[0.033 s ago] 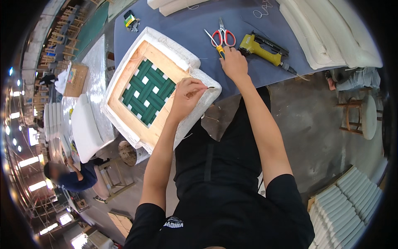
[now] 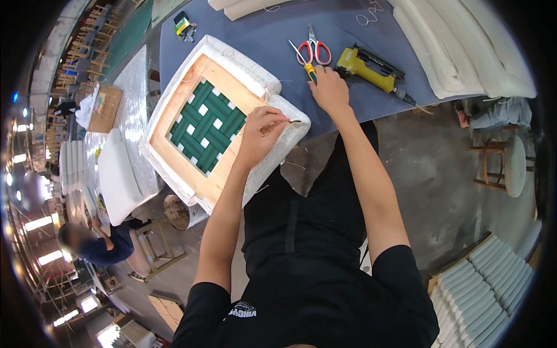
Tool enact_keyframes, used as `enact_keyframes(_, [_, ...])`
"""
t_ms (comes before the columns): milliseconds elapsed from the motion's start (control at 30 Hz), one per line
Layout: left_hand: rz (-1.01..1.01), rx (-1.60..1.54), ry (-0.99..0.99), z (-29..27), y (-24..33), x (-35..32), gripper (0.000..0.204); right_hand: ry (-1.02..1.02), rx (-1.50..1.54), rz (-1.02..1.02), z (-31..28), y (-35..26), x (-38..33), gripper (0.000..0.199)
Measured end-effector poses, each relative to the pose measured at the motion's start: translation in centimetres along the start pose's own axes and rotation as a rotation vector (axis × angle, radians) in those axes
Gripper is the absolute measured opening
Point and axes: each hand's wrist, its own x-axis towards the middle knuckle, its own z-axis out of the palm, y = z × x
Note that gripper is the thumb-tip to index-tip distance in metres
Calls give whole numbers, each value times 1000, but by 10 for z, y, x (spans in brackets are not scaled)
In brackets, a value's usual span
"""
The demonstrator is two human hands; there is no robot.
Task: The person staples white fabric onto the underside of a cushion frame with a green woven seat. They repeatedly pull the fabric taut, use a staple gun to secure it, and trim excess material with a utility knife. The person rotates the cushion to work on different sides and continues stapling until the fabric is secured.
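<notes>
A square seat cushion [image 2: 255,79] lies underside up on the table, its white cover wrapped over a wooden frame [image 2: 164,126]. Green woven webbing [image 2: 204,120] fills the frame's opening. My left hand [image 2: 264,130] rests at the near right corner, thumb and finger pinched; a small dark sliver [image 2: 296,121] shows at the fingertips, too small to name. Right of the cushion, my right hand [image 2: 332,91] has its fingers curled at the yellow handle of a screwdriver [image 2: 310,70], partly hiding the handle's end. Red-handled scissors [image 2: 314,52] lie just beyond, and a yellow-green staple gun [image 2: 365,68] lies to the right.
Staple strips with a small box [image 2: 184,27] sit at the table's far left. White padded pieces [image 2: 458,52] are piled at the far right. A round stool [image 2: 513,166] stands on the floor at right, a stack of white pieces [image 2: 481,290] below it. Another person [image 2: 107,243] sits at left.
</notes>
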Motion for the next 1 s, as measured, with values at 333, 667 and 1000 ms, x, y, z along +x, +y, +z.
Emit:
enact_keyframes(333, [110,174,-56,-7,0,7,8,-31,173,-66,-2,-5,-10,42])
enact_keyframes(667, [14,140,41,-6,-16,4,13,-79,1073,290,-44,7,-89,39])
enact_keyframes(1000, [2,92,322,-68,-45,19,23,-263,266,-69,-147,17,-215,42])
